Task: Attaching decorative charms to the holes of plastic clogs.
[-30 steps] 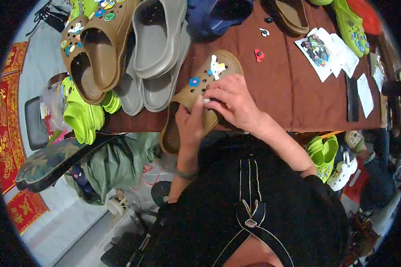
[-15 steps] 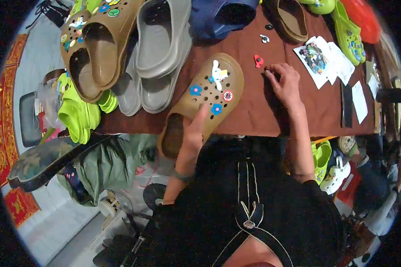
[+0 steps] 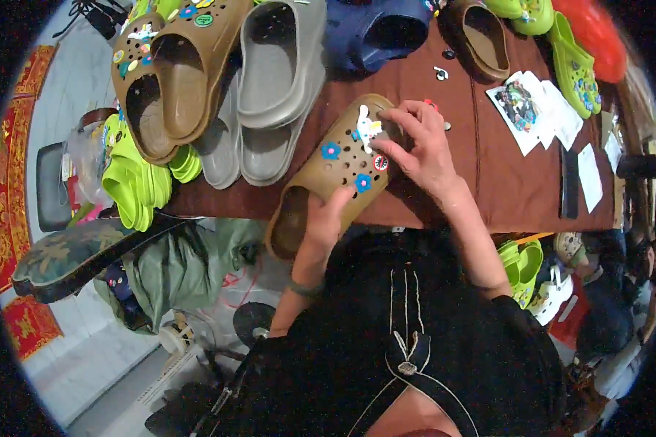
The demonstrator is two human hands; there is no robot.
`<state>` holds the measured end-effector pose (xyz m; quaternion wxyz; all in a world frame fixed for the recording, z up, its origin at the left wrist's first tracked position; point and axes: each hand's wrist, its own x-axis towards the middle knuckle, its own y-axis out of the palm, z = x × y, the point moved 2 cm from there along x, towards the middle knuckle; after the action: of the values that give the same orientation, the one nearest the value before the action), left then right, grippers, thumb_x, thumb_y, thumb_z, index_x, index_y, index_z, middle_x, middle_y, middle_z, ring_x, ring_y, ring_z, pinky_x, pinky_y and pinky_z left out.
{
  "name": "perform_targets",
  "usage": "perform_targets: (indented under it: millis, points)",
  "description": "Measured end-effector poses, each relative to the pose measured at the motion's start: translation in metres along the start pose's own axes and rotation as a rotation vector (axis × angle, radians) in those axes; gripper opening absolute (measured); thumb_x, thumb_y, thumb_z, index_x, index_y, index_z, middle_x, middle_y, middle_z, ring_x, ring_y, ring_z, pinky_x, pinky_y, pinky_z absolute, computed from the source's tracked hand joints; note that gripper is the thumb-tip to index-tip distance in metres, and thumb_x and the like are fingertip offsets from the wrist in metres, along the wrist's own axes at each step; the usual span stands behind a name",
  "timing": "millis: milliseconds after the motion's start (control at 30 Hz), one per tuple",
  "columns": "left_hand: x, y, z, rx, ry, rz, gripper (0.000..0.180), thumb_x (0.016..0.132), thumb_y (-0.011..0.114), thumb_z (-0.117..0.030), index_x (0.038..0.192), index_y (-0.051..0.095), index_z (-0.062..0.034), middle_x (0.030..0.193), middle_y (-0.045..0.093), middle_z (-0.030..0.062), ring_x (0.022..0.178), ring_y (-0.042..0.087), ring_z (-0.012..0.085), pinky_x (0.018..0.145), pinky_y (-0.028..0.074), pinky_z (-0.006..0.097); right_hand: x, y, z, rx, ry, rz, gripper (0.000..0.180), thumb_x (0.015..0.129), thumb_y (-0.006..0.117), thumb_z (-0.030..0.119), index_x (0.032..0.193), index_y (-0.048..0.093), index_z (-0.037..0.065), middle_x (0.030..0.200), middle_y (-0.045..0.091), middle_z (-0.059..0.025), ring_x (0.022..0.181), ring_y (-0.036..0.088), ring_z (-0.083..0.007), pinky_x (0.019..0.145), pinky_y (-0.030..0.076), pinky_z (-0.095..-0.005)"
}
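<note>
My left hand [image 3: 326,211] grips a brown clog [image 3: 313,175] around its opening, with the thumb on top of the upper. The clog is tilted, its toe pointing away to the right. Pressed into its holes are two blue flower charms [image 3: 331,151], a round red and white charm [image 3: 380,163] and a white character charm [image 3: 368,128]. My right hand [image 3: 426,149] is at the toe, thumb and forefinger closed around the white character charm and partly covering it. A red charm [image 3: 431,104] lies on the table just behind the right fingers, mostly hidden.
Brown clogs [image 3: 178,87], grey clogs [image 3: 277,65] and green clogs [image 3: 135,182] crowd the left side. A navy clog [image 3: 386,33] and another brown clog [image 3: 481,40] stand at the back. White packets [image 3: 521,109] lie right on the brown tablecloth [image 3: 459,197], near a small black and white charm [image 3: 441,73].
My right hand has moved left from beside the red charm to the toe of the brown clog, taking hold at the white character charm. The left hand keeps its grip.
</note>
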<state>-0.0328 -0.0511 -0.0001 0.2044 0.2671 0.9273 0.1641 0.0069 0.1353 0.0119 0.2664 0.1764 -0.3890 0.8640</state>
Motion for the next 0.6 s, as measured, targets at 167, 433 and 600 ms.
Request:
perform_targets:
  millis: [167,433,600]
  points:
    - [0.001,-0.003,0.004,-0.019,0.016,0.06,0.048,0.085,0.05,0.001,0.132,0.04,0.0024,0.126,0.052,0.0115,0.115,0.053,0.0208,0.098,0.043,0.035,0.0,0.005,0.008,-0.016,0.015,-0.028,0.05,0.064,0.081,0.03,0.106,0.064,0.009,0.103,0.054,-0.0106,0.095,0.05,-0.0277,0.084,0.038,-0.0386]
    - [0.001,-0.005,-0.001,0.021,-0.023,0.071,0.048,0.085,0.052,-0.003,0.132,0.041,0.0022,0.126,0.052,0.0105,0.116,0.052,0.0197,0.098,0.043,0.034,0.014,0.005,0.017,-0.04,-0.045,0.047,0.041,0.067,0.079,0.022,0.104,0.067,0.01,0.11,0.052,-0.013,0.098,0.049,-0.0306,0.088,0.041,-0.0401]
    - [0.006,0.0,-0.002,0.012,-0.014,0.047,0.045,0.087,0.052,-0.002,0.131,0.043,0.0021,0.125,0.054,0.0105,0.115,0.052,0.0194,0.097,0.043,0.033,0.016,0.007,0.012,-0.106,-0.027,0.131,0.042,0.07,0.077,0.021,0.109,0.066,0.011,0.112,0.052,-0.0143,0.1,0.049,-0.0317,0.089,0.041,-0.0402]
